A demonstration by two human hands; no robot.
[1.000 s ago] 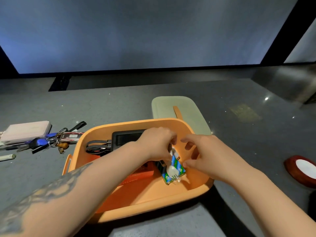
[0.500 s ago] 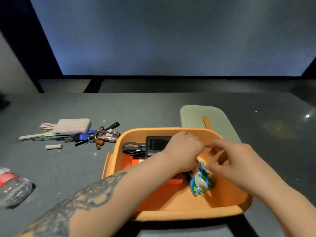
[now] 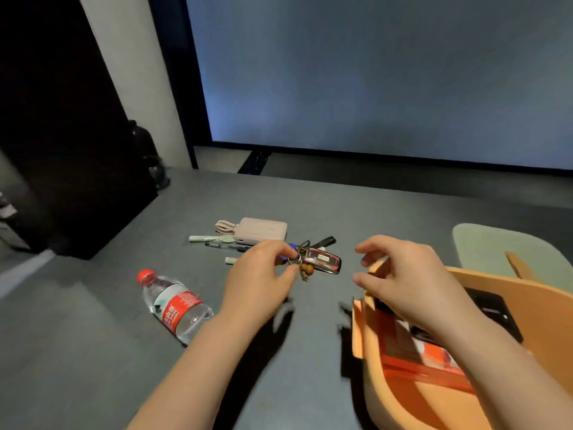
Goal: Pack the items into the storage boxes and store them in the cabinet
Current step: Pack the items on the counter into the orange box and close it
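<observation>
Two hands working: left hand [image 3: 260,274] pinching keys [image 3: 313,260] to pack; right hand [image 3: 400,274] loose, holding nothing, over box [image 3: 527,290].

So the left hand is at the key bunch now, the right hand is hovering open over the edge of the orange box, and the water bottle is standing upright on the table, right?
Not quite. The head view shows the water bottle lying on its side on the table, not upright. The rest holds: the left hand pinches the key bunch, and the right hand hovers open over the orange box edge.
</observation>
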